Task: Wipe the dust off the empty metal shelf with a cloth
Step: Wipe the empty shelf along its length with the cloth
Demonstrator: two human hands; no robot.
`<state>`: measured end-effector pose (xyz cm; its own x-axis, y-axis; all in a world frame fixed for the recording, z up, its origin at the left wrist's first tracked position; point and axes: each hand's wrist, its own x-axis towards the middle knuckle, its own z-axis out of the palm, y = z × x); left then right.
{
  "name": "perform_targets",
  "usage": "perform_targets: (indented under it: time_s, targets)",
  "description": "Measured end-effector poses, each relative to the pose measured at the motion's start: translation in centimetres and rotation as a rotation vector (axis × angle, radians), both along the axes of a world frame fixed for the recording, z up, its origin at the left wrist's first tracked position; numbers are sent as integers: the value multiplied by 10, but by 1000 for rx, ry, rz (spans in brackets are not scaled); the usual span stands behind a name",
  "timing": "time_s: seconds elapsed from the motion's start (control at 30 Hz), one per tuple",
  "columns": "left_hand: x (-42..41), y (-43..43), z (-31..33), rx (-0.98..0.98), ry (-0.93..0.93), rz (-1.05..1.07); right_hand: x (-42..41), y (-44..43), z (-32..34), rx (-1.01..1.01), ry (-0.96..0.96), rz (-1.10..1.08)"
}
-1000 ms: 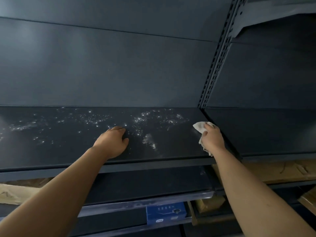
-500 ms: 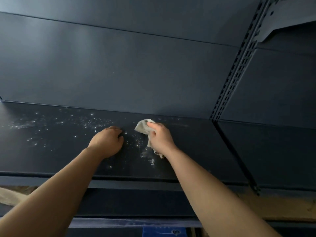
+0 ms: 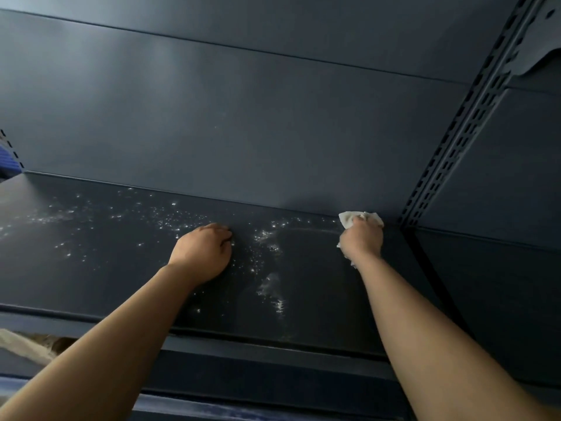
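A dark back panel (image 3: 243,117) rises behind, crossed by horizontal seams. A slotted upright (image 3: 464,126) runs diagonally at right, with a bracket (image 3: 543,47) at its top. A pale, blurred object (image 3: 27,344) shows below at lower left.

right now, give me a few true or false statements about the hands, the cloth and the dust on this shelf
1. The right hand holds the cloth at the back right corner of the shelf. True.
2. The left hand also holds a cloth. False: it rests bare on the shelf.
3. Dust covers mostly the left part of the shelf. True.
4. The shelf is wiped clean all over. False: white specks and a smear remain left of the cloth.
5. Boxes stand on the shelf beside the hands. False: only the hands, cloth and dust are on it.
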<state>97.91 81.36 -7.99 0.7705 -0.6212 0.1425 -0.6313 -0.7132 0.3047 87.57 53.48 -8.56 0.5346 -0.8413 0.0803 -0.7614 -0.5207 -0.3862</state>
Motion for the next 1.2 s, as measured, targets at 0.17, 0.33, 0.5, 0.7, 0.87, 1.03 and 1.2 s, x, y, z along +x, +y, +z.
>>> perform_targets:
  time_s: [0.17, 0.33, 0.5, 0.7, 0.87, 1.03, 1.2]
  targets:
    - [1, 0, -3, -22, 13, 6, 36, 50, -6, -42, -13, 214]
    - [-2, -1, -2, -20, 16, 15, 56, 94, 5, 209, -161, 581]
    - [-1, 0, -2, 4, 32, -2, 38, 70, 14, 307, -430, 520]
    - [-1, 0, 3, 44, 32, -23, -44, -16, -1, 62, -110, 268]
    - [0, 2, 4, 79, 34, -57, -105, -12, 4, 145, -234, 92]
    - [-19, 5, 5, 92, 62, -145, -148, 16, 4, 81, -225, 25]
    - [-37, 16, 6, 97, 69, -256, -180, 50, 4, 60, -199, -46]
